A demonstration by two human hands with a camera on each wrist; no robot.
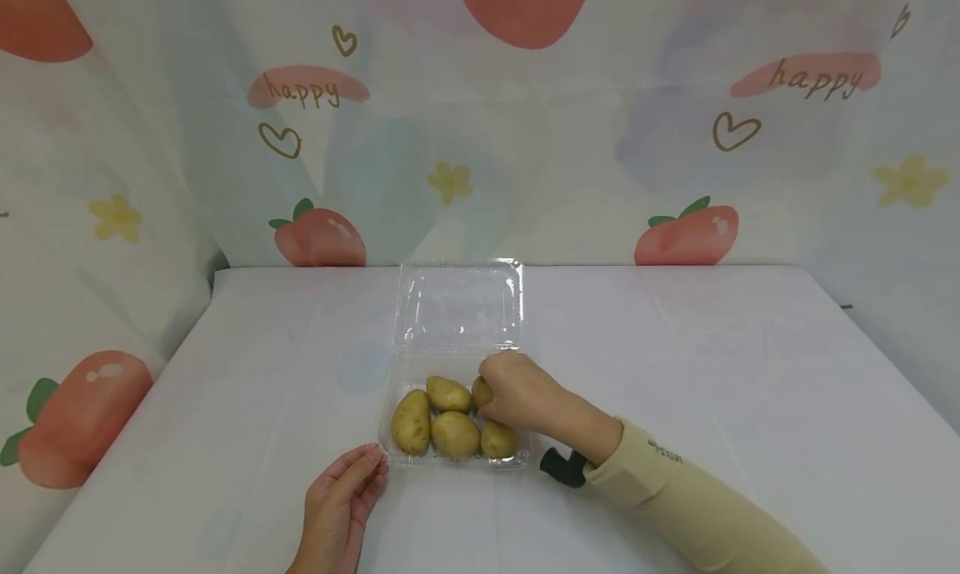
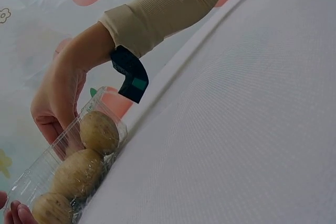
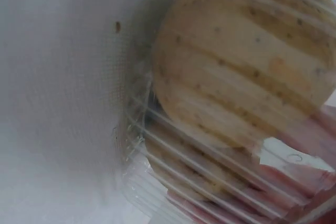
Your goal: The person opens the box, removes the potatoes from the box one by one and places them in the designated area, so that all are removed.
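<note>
A clear plastic clamshell container [image 1: 390, 391] stands on the table with its lid [image 1: 457, 307] tipped back, and several potatoes [image 1: 455, 435] lie inside. My left hand [image 1: 347, 492] pinches the container's front left corner between thumb and fingers. Over the back right part of the container, my right hand [image 1: 528, 395] reaches down and grips a potato [image 1: 481, 391], mostly hidden behind the hand in the head view. Through the ribbed wall, the right wrist view shows fingers [image 3: 289, 182] against that rear potato [image 3: 202, 163], behind a larger front one [image 3: 241, 61].
A white cloth covers the table [image 1: 675, 349]. Behind it hangs a printed backdrop [image 1: 525, 141] with fruit, flowers and hearts. A black device [image 1: 562, 467] sits at my right wrist, beside the beige sleeve [image 1: 675, 491].
</note>
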